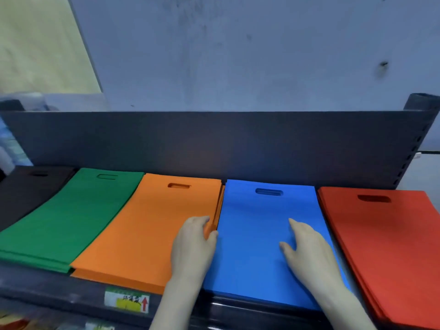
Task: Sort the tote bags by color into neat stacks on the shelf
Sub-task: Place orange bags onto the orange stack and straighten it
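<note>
From the head camera, the left hand reaches in from below with its fingers curled over the right edge of the orange stack. Its thumb is tucked against the side, so it is grasping that edge. The right hand lies flat and released on the blue stack, palm down with straight fingers pointing toward the back. All the tote bags lie on the shelf in a row: black stack far left, green stack, orange, blue, then red stack far right, handle cut-outs at the rear. Orange and blue sit just beside each other. A dark back panel rises behind them, with a stained wall above. A label with a red arrow is stuck on the shelf's front edge.
</note>
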`<state>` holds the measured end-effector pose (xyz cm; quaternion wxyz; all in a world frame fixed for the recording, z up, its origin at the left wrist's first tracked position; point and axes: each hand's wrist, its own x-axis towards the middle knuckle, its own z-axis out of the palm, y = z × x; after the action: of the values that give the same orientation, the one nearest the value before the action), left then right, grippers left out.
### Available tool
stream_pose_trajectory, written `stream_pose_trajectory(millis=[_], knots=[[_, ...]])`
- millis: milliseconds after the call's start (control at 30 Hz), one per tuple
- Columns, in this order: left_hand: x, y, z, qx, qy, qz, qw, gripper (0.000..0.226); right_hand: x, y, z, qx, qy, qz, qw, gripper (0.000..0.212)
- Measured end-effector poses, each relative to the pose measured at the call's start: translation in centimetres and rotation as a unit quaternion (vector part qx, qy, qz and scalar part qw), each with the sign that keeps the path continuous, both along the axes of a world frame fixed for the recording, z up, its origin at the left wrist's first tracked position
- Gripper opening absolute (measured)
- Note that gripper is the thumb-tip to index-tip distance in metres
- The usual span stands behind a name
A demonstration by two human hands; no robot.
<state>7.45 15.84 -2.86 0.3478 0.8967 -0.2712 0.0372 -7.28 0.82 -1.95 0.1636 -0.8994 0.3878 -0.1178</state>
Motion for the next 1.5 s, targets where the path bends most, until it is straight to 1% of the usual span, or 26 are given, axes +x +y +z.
stream_pose_trajectory(millis=[133, 233, 400, 467, 533, 700, 800, 933, 1033, 1133, 1233, 1367, 1433, 1500], knots=[[3.7, 4.2, 0.6, 0.001, -0.006, 0.056, 0.998, 0.041, 2.6, 3.0, 0.2, 0.014, -0.028, 0.026, 0.999, 0.055], [7.5, 7.2, 1.0, 0.008, -0.011, 0.076, 0.997, 0.041, 5.1, 5.6, 0.5, 0.017, -0.054, 0.028, 0.998, 0.057], [13.9, 12.6, 1.5, 0.079, -0.006, 0.084, 0.993, 0.044, 10.0, 11.2, 0.7, 0.037, -0.091, 0.038, 0.994, 0.051], [16.0, 14.2, 1.4, 0.111, 0.003, 0.074, 0.991, 0.044, 11.7, 12.9, 0.3, 0.037, -0.090, 0.026, 0.995, 0.050], [17.5, 15.2, 1.0, 0.153, 0.016, 0.043, 0.987, 0.041, 12.9, 14.4, -0.1, 0.056, -0.071, -0.005, 0.996, 0.050], [19.4, 15.7, 0.4, 0.205, -0.009, -0.038, 0.978, 0.025, 15.0, 16.7, -0.7, 0.070, -0.022, -0.068, 0.995, 0.034], [19.8, 15.6, 0.1, 0.230, -0.023, -0.066, 0.971, 0.019, 16.2, 17.0, -1.5, 0.058, -0.012, -0.108, 0.992, 0.013], [20.2, 15.6, -0.3, 0.261, -0.047, -0.095, 0.960, 0.017, 17.9, 16.2, -2.0, 0.040, 0.035, -0.175, 0.983, 0.018], [20.5, 15.4, -0.2, 0.284, -0.060, -0.116, 0.950, 0.021, 19.0, 15.5, -1.9, 0.048, 0.061, -0.216, 0.973, 0.029], [20.7, 15.1, 0.0, 0.299, -0.060, -0.132, 0.943, 0.024, 19.7, 14.9, -1.6, 0.058, 0.056, -0.248, 0.965, 0.031], [21.2, 15.1, 0.3, 0.296, -0.052, -0.147, 0.942, 0.022, 20.2, 14.4, -0.9, 0.076, 0.048, -0.253, 0.963, 0.033], [21.3, 15.0, 0.4, 0.300, -0.056, -0.162, 0.939, 0.020, 20.6, 13.5, -0.3, 0.154, 0.051, -0.246, 0.956, 0.037], [21.3, 15.0, 0.5, 0.307, -0.058, -0.162, 0.936, 0.020, 20.5, 13.0, -0.2, 0.192, 0.025, -0.239, 0.952, 0.029], [21.3, 15.0, 0.6, 0.308, -0.055, -0.159, 0.936, 0.019, 20.3, 12.5, 0.1, 0.231, -0.029, -0.242, 0.942, 0.022]])
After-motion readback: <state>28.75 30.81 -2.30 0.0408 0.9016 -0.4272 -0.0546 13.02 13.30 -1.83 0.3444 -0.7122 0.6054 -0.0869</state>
